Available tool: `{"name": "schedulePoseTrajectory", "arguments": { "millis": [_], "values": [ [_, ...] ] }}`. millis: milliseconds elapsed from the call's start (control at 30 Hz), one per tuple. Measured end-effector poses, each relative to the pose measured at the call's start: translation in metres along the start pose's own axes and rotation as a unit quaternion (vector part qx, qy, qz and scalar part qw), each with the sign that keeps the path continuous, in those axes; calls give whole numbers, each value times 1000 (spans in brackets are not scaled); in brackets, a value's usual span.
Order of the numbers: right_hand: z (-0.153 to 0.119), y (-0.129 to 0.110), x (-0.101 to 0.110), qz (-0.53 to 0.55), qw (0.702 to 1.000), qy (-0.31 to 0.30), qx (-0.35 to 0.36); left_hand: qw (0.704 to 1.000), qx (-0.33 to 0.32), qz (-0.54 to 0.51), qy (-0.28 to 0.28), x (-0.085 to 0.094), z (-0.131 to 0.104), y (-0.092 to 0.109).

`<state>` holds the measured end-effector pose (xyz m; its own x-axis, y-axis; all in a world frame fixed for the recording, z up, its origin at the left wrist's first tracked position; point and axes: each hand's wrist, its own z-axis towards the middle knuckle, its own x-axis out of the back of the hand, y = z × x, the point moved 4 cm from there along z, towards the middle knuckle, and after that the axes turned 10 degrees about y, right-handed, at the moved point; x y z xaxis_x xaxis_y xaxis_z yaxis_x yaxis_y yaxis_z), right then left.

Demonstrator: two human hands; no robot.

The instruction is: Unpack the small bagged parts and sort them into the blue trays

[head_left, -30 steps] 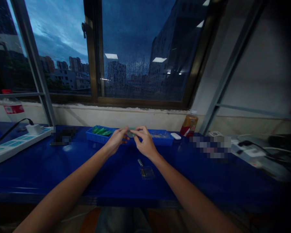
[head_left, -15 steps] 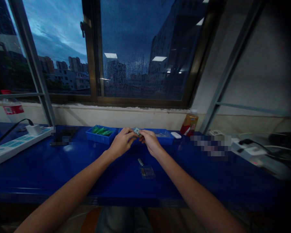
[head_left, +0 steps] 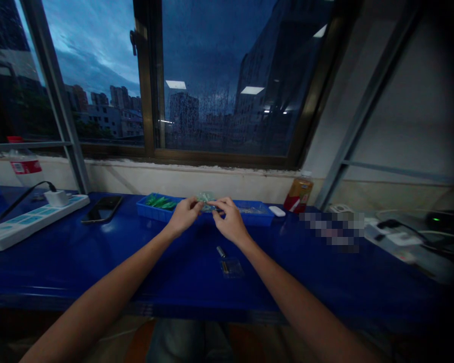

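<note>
Before me, both hands are raised over the far part of the table. My left hand [head_left: 185, 216] pinches a small clear plastic packet [head_left: 206, 196] with pale greenish marks or contents, too small to make out. My right hand [head_left: 230, 221] has its fingertips closed at the packet's right edge. On the table below lie a short silvery cylinder [head_left: 221, 251] and a flat clear plastic packet [head_left: 233, 268] with a thin brass-coloured piece in it. Behind my hands, a blue bin [head_left: 258, 218] with clear packets is partly covered.
A blue bin [head_left: 151, 214] of green packets stands left of my hands. Further left are a phone [head_left: 103, 209] and a white power strip [head_left: 34, 222]. To the right sit a white case [head_left: 277, 211] and an amber drink bottle [head_left: 299, 194]. A window [head_left: 227, 121] rises behind.
My hands have drawn slightly apart, and more of the clear packet shows upright between them. The view has shifted a little; the cylinder and flat packet lie as before.
</note>
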<state>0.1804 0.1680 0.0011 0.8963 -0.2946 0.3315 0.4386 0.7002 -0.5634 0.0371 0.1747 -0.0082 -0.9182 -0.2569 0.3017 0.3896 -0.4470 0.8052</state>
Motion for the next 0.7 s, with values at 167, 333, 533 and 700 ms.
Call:
{"name": "schedulePoseTrajectory", "arguments": {
  "millis": [167,333,533,700],
  "values": [
    [1,33,-5,130,957,-37,-258,947,-249,201,23,-4,-10,14],
    [2,37,-3,144,960,-8,-241,951,-255,177,-11,-9,-12,17],
    [0,7,2,-25,999,12,43,993,94,-52,-51,-5,-3,-2],
    [-6,-2,-3,-54,992,-16,114,961,214,-165,-49,-6,-3,-12]
  ]
}}
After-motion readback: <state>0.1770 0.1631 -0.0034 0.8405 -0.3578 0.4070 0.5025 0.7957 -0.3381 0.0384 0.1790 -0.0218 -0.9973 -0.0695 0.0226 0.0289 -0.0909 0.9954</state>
